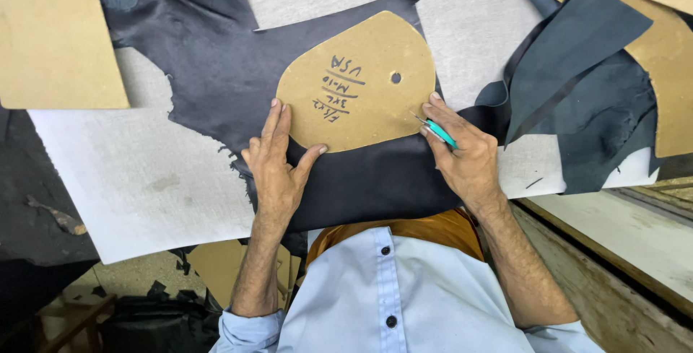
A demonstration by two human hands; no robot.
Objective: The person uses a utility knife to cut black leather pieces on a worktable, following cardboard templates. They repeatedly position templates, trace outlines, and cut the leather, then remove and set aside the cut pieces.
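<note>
Here, nearest the camera, the left hand [278, 169] lies flat with fingers together and thumb splayed, pressing the lower left edge of a tan cardboard template [357, 82] down onto a sheet of dark leather [216, 71]. The right hand [462, 158] is closed around a teal-handled cutting tool [440, 133], pinching it between thumb and fingers, its metal tip touching the template's right edge while the forefinger rests on the board.

The template, a rounded teardrop shape with a small punched hole [395, 77] and handwritten marks, sits on the middle of the leather, which is spread over a pale grey cutting surface [144, 180]. As I judge it, only the left side of the board is pinned; pressure from the tool along the right edge could make it pivot or creep, spoiling the outline. The leather's lower edge hangs over the bench toward the person's body, and its weight might drag the sheet. The left thumb lies close to the template's bottom edge, so a blade running round that curve could catch it.

Farther off, a loose heap of blue-grey leather offcuts [585, 86] lies just right of the work, overlapping larger tan boards [671, 71]; another tan board [58, 35] lies at the far left. A scrap sliding under the sheet would lift it.
</note>
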